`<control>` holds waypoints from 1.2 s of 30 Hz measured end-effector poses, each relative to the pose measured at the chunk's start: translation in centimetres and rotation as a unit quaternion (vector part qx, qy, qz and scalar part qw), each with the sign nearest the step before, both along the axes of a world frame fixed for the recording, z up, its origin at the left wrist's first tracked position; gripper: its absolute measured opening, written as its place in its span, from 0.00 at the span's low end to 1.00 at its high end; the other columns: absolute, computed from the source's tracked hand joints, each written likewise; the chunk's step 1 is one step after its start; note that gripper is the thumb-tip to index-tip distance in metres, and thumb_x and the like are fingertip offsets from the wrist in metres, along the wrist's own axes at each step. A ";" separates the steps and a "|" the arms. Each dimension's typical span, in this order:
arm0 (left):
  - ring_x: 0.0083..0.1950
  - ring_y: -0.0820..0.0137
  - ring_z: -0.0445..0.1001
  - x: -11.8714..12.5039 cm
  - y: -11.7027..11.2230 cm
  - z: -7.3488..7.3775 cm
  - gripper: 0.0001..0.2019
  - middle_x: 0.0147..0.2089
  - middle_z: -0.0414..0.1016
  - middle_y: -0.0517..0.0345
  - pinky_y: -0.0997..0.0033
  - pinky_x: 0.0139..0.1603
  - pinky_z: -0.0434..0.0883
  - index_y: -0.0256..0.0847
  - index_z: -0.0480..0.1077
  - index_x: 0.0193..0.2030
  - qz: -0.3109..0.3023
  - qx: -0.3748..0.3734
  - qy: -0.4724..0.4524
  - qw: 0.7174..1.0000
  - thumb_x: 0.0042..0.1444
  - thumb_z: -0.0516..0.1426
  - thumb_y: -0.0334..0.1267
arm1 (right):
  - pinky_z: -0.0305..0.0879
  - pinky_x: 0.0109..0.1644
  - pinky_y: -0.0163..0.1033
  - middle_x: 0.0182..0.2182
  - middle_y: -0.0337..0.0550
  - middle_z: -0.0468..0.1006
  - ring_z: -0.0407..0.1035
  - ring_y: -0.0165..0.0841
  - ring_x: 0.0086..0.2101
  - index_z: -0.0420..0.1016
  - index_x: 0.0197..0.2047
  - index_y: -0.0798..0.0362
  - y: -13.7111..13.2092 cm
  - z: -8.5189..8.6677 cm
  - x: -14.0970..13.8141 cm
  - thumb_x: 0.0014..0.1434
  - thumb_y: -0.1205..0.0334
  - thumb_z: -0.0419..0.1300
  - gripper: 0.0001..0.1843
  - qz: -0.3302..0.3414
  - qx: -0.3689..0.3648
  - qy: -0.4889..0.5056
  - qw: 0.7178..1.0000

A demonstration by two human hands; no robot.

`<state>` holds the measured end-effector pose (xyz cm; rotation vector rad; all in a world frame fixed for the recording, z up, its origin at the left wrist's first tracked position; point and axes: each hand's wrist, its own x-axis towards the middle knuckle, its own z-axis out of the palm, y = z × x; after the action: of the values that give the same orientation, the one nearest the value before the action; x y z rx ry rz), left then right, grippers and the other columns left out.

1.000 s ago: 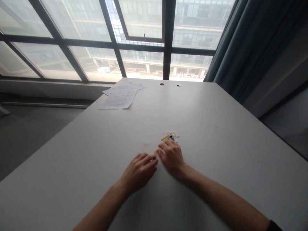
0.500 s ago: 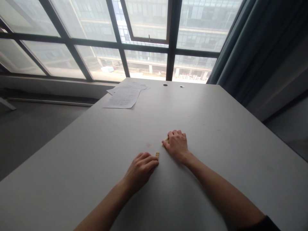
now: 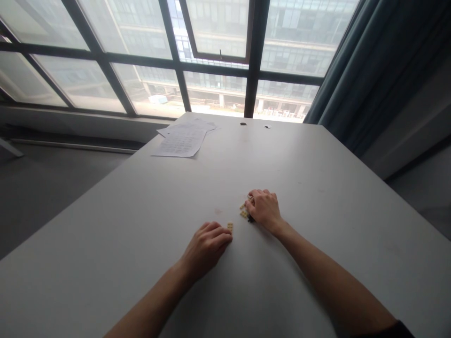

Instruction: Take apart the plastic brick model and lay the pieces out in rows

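Observation:
My left hand (image 3: 207, 246) rests low over the table, its thumb and fingers closed on the near end of a pale yellow studded toy brick (image 3: 230, 226). To its right and farther off, my right hand (image 3: 265, 206) curls over a small group of toy bricks. Several pale yellow bricks (image 3: 243, 213) show by its thumb, and a black piece (image 3: 250, 218) sticks out beneath the palm. The fingers are bent, and whatever lies between their tips is hidden.
The white table (image 3: 317, 225) stretches ahead to the window wall (image 3: 251, 70). Printed sheets of paper (image 3: 181, 141) lie at its far left, and two round cable holes (image 3: 243, 124) sit near the back edge. A blue-grey curtain (image 3: 338, 70) hangs at the right.
My right hand has shifted slightly right, uncovering pale yellow bricks and a black piece. My left hand stays in place with its brick.

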<state>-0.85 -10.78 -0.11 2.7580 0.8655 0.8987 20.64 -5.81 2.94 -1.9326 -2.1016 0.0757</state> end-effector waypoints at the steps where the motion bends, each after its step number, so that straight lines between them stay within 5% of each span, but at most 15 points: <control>1: 0.39 0.71 0.72 0.0 0.0 0.1 0.05 0.39 0.78 0.57 0.69 0.44 0.67 0.42 0.71 0.36 0.000 0.002 -0.001 1.000 0.61 0.54 0.32 | 0.52 0.49 0.44 0.43 0.46 0.78 0.65 0.40 0.47 0.73 0.46 0.52 0.0 0.0 0.3 0.62 0.57 0.53 0.13 -0.006 -0.003 0.003 1.000; 25: 0.41 0.70 0.71 0.1 0.0 0.2 0.05 0.38 0.78 0.58 0.67 0.46 0.65 0.43 0.71 0.36 0.001 -0.007 -0.006 1.000 0.60 0.55 0.30 | 0.56 0.47 0.43 0.40 0.47 0.76 0.67 0.41 0.44 0.76 0.37 0.51 1.2 -0.3 -1.0 0.50 0.59 0.61 0.10 -0.012 -0.042 0.041 0.998; 32: 0.45 0.67 0.71 -0.2 0.2 0.1 0.07 0.45 0.76 0.55 0.64 0.49 0.68 0.43 0.71 0.43 0.054 0.016 -0.058 0.997 0.57 0.59 0.32 | 0.57 0.48 0.42 0.37 0.45 0.77 0.68 0.40 0.41 0.75 0.38 0.53 1.7 -0.1 -0.3 0.47 0.58 0.64 0.14 0.008 -0.023 0.064 0.998; 36: 0.46 0.65 0.72 -0.2 0.3 0.5 0.09 0.46 0.75 0.52 0.63 0.48 0.70 0.41 0.70 0.44 0.096 0.035 -0.135 0.986 0.55 0.61 0.33 | 0.59 0.44 0.39 0.36 0.41 0.76 0.66 0.35 0.37 0.74 0.39 0.53 0.2 0.9 0.1 0.44 0.58 0.67 0.17 0.077 0.000 0.219 0.973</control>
<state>-1.09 -10.46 0.43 2.5539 1.0769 1.3228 20.72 -5.63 3.85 -1.5678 -1.9388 0.4886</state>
